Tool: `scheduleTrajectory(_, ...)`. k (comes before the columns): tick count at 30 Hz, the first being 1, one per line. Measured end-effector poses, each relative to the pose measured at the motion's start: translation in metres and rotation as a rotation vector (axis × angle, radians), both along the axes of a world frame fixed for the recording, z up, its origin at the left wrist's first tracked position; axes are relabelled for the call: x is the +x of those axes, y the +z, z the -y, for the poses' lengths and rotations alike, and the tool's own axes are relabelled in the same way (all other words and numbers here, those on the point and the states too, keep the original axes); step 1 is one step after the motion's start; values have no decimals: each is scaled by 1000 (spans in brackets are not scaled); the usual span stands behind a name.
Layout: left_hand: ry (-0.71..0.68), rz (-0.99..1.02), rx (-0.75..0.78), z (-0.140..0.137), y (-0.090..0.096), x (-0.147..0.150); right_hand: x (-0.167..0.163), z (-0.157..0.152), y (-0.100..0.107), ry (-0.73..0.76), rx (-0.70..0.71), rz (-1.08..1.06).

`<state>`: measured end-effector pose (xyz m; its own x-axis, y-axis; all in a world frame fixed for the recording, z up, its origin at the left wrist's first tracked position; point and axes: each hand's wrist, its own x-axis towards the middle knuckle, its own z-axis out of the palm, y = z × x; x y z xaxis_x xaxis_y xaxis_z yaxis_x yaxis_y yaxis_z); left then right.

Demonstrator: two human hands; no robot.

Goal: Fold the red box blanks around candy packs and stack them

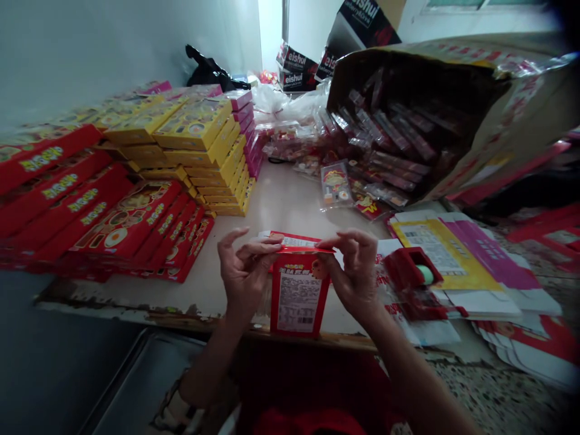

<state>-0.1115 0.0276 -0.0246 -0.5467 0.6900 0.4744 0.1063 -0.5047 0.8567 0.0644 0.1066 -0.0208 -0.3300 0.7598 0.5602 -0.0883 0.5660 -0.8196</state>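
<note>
A red printed carton [299, 296] stands upright at the table's front edge, its label and barcode turned toward me. My left hand [247, 266] pinches the top flap at its left corner between thumb and fingers. At the right corner my right hand [353, 266] grips the same flap in a like pinch. The inside of the carton is hidden from this angle. Just right of my right hand sits a red tape dispenser [412, 275] with a pale green core.
Red boxes [131, 217] and yellow boxes [194, 127] are stacked at left. A large open cardboard box [489, 121] lies at right, spilling wrapped packets [335, 184]. Flat yellow, purple and white cartons [453, 254] lie at front right. A metal tray [149, 380] sits below the table.
</note>
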Motion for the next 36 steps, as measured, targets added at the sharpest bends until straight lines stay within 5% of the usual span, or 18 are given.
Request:
scheduleTrajectory(7, -121, -395, -132, 4, 27, -15, 23, -3, 21, 155, 120, 307)
scheduleTrajectory(10, -83, -374, -230, 5, 38, -10, 25, 0, 27, 169, 24, 303)
scheduleTrajectory(14, -199, -286, -367, 10, 53, -3, 23, 6, 34, 146, -110, 237)
scheduleTrajectory(21, -231, -280, -368, 20, 67, 0, 28, 3, 49, 311, -444, 144)
scheduleTrajectory(31, -244, -664, -188, 32, 40, -24, 45, 3, 36, 309, -60, 302)
scheduleTrajectory(36, -156, -387, -190, 22, 11, 0, 34, 24, 28, 144, 93, 300)
